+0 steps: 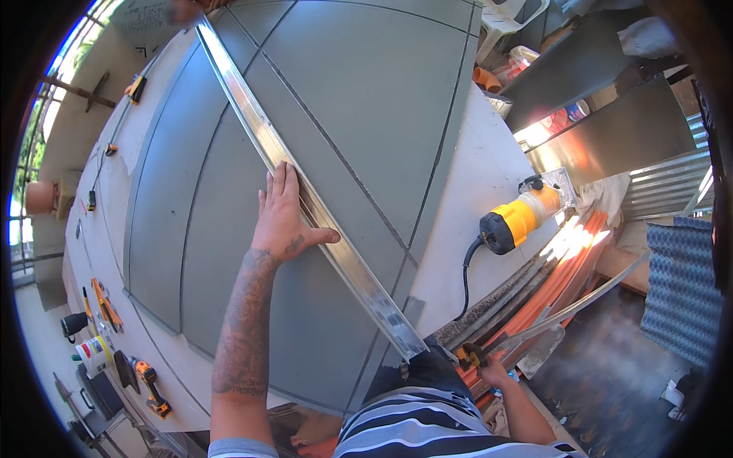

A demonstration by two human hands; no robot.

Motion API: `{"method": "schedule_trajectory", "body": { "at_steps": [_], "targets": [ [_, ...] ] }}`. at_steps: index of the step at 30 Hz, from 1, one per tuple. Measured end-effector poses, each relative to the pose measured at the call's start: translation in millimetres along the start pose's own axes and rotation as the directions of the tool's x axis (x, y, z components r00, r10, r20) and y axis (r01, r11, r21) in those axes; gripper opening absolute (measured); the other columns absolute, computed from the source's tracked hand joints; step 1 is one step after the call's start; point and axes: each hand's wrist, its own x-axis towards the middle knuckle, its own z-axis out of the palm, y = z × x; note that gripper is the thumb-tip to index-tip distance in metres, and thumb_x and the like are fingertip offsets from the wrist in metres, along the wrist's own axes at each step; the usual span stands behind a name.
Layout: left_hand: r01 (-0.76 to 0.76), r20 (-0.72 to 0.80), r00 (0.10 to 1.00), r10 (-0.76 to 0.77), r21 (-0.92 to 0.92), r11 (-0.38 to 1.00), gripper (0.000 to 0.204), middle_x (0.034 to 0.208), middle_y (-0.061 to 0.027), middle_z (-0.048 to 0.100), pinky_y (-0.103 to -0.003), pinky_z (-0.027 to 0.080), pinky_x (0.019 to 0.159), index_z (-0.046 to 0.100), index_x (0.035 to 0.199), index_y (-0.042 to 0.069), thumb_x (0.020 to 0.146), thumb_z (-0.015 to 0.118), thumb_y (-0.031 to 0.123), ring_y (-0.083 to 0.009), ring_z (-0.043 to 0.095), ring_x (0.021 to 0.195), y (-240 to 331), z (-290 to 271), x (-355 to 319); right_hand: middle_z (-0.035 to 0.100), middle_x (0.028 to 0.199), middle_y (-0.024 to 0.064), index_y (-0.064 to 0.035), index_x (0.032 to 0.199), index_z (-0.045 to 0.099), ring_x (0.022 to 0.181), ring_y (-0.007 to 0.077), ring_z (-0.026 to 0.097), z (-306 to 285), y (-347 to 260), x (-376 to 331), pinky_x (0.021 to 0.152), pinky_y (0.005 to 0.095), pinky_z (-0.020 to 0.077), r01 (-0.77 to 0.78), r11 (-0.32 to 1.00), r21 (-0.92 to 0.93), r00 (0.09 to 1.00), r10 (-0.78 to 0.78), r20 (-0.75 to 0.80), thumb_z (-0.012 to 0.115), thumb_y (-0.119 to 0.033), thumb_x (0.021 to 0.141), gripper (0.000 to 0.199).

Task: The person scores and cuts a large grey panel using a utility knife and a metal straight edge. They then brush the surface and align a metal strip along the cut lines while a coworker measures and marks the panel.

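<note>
A long, shiny metal bar (248,107) lies slantwise across a large grey sheet (366,91) scored with dark lines. My left hand (289,210) rests on the bar about midway, fingers stretched flat and thumb spread over its near edge. Low on the right, by the bar's near end, my right hand (495,372) is closed on a small yellow-and-black tool (469,356), whose exact kind I cannot make out. At the bar's far end, another person's hand (183,11) is blurred. To the right, a yellow-and-black trim router (519,221) lies on its side on the white tabletop (450,259).
Along the left edge lie an orange drill (153,388), orange-handled pliers (105,305), a white bottle (93,355) and a small yellow-and-black tool (137,88). The router's black cord (466,282) hangs toward the near edge. Orange pipes (561,267) and metal lengths lie beyond the table at right.
</note>
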Motion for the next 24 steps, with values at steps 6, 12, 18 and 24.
{"method": "schedule_trajectory", "body": {
  "at_steps": [6,12,18,24],
  "targets": [
    [0.002,0.014,1.000,-0.001,-0.043,0.999,0.154,0.175,-0.0267,0.010,-0.053,0.014,0.134,0.008,0.167,-0.005,0.059,0.101,0.055,-0.0432,0.008,0.164,-2,-3,0,0.070,0.090,0.0099,0.0016,0.122,0.066,0.084,0.0212,0.069,-12,-15,4,0.073,0.0381,0.0542,-0.049,0.999,0.023,0.999,0.049,-0.011,0.069,-0.007,0.082,0.041],
    [0.011,0.037,0.999,-0.011,-0.001,1.000,0.152,0.175,-0.0264,0.009,-0.052,0.014,0.135,0.009,0.168,-0.003,0.060,0.101,0.052,-0.0429,0.007,0.164,5,-8,3,0.071,0.092,0.0105,0.0024,0.125,0.065,0.082,0.0213,0.069,-18,-45,-2,0.072,0.0383,0.0543,-0.039,0.998,0.039,0.999,0.038,0.012,0.069,-0.007,0.081,0.045],
    [0.017,0.030,0.999,-0.016,-0.044,0.999,0.152,0.175,-0.0270,0.009,-0.052,0.013,0.135,0.009,0.168,-0.004,0.060,0.101,0.050,-0.0421,0.007,0.164,5,-7,2,0.073,0.112,0.0157,0.0031,0.141,0.059,0.106,0.0252,0.070,-18,-40,-3,0.093,0.0367,0.0534,-0.107,0.994,0.005,0.992,0.106,0.060,0.072,-0.009,0.079,0.065],
    [0.010,0.033,0.999,-0.008,-0.052,0.999,0.151,0.174,-0.0286,0.008,-0.051,0.012,0.135,0.009,0.167,-0.005,0.061,0.101,0.050,-0.0419,0.006,0.164,4,-6,1,0.072,0.097,0.0123,0.0023,0.132,0.063,0.091,0.0238,0.070,-13,-46,-13,0.080,0.0390,0.0552,-0.077,0.994,0.073,0.997,0.076,0.012,0.070,-0.007,0.082,0.051]
  ]
}}
